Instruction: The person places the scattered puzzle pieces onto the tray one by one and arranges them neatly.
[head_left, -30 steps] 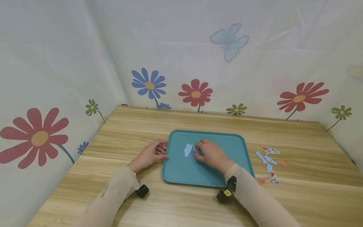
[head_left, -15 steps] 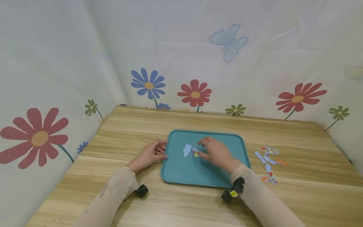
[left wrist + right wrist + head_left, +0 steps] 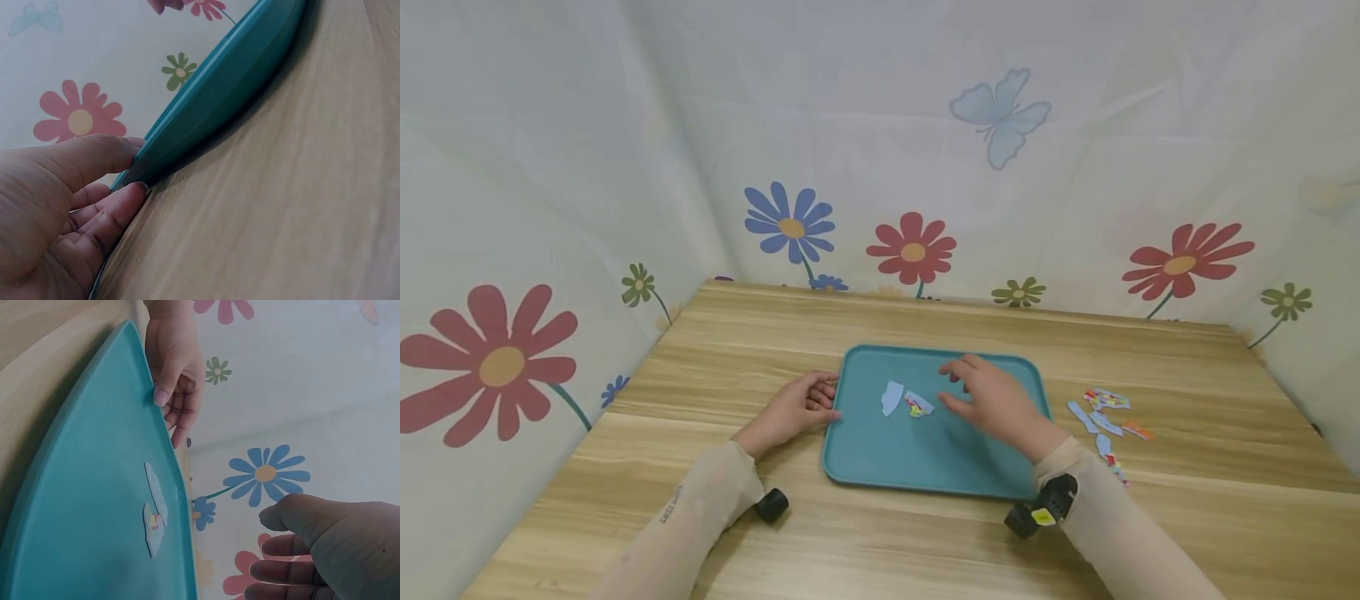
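My left hand (image 3: 793, 412) holds the left rim of the teal tray (image 3: 880, 467), thumb on top and fingers against the outer side, as the left wrist view shows up close. Two flat puzzle pieces lie on the tray: a plain light blue piece (image 3: 891, 398) and, just right of it, a blue piece with red and yellow print (image 3: 917, 405). Above the tray's right half hovers my right hand (image 3: 996, 406), fingers relaxed and apart with nothing between them. In the right wrist view that hand (image 3: 325, 550) appears clear of both pieces.
To the right of the tray, several loose puzzle pieces (image 3: 1105, 423) in blue, orange and mixed colours lie on the wooden table (image 3: 1225, 417). A white cloth (image 3: 835, 100) printed with flowers and a butterfly hangs behind the table and along its sides.
My right hand has let go of the printed puzzle piece, leaving it beside the plain blue one, and has drawn back to the right. The left hand stays at the tray's rim.
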Demonstrator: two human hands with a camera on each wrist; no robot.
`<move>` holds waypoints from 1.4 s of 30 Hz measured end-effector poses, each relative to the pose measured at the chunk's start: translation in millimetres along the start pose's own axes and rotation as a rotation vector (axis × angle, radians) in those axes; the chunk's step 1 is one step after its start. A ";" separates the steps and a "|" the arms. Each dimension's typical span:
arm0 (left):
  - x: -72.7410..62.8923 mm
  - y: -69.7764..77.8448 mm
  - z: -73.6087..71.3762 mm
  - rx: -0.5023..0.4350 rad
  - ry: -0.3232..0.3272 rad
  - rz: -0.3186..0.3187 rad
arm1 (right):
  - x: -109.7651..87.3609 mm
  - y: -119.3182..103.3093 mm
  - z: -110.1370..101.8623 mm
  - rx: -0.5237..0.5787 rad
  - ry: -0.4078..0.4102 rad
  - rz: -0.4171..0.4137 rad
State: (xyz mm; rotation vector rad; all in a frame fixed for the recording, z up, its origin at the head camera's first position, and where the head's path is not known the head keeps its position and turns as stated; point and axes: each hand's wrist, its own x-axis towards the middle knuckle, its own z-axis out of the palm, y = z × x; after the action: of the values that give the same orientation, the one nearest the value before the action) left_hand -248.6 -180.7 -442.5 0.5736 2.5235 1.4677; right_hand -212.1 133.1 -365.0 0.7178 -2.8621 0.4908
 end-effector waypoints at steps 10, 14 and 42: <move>2.3 -2.8 0.2 -0.008 -0.004 0.014 | -17.4 4.7 -14.2 -0.014 0.067 -0.019; 1.8 -2.4 0.2 -0.004 0.000 0.010 | -24.2 7.6 -19.6 -0.028 0.099 -0.041; 1.4 -0.1 0.5 0.013 -0.001 0.014 | -84.4 46.3 -53.6 -0.056 0.120 0.011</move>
State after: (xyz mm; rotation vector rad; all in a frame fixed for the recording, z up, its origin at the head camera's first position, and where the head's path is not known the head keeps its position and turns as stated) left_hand -249.7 -179.7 -442.8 0.5949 2.5347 1.4568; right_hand -157.1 226.7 -346.4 0.6404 -2.7578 0.4379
